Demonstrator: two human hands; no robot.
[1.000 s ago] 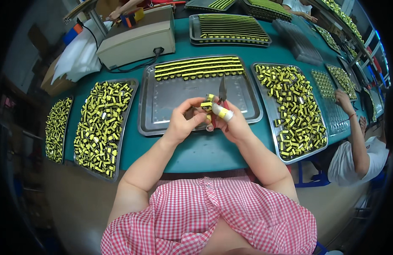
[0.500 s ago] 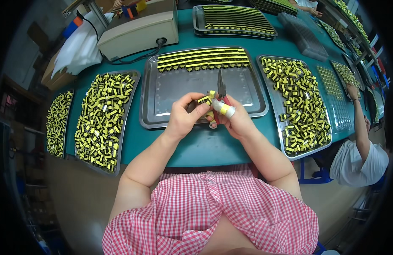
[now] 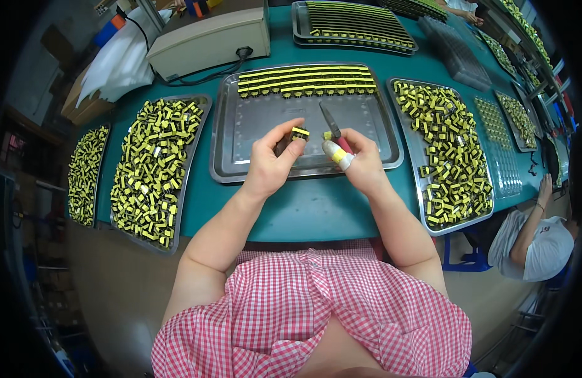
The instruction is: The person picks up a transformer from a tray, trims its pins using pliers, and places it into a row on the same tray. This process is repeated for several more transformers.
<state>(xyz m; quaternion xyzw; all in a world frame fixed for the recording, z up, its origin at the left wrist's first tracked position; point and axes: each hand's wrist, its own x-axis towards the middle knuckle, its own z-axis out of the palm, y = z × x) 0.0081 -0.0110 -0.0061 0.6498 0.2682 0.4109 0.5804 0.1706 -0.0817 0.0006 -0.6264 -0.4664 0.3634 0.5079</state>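
Note:
My left hand [image 3: 269, 161] is closed on a small black component with a yellow taped top [image 3: 299, 133], pinched between thumb and fingers above the near part of a metal tray [image 3: 275, 132]. To its right, my right hand [image 3: 365, 165] is wrapped round long-nosed pliers [image 3: 329, 120] with red handles. Their dark jaws point away from me and slightly left. White and yellow tape [image 3: 339, 155] covers the right thumb. A bit of yellow [image 3: 327, 135] shows by that thumb; I cannot tell what it is. Rows of yellow-topped components [image 3: 310, 82] line the tray's far side.
Heaped components fill a tray [image 3: 191, 160] on the left, a smaller one [image 3: 104, 170] beyond it, and a tray [image 3: 417, 183] on the right. Behind stand a beige machine [image 3: 209, 47] with a black cable and another filled tray [image 3: 303, 41]. A co-worker's arm [image 3: 535, 217] is at far right.
My hands have moved apart, the component staying in the left and the pliers in the right. The pliers' jaws now tilt further left. The co-worker's hand at far right has drawn lower.

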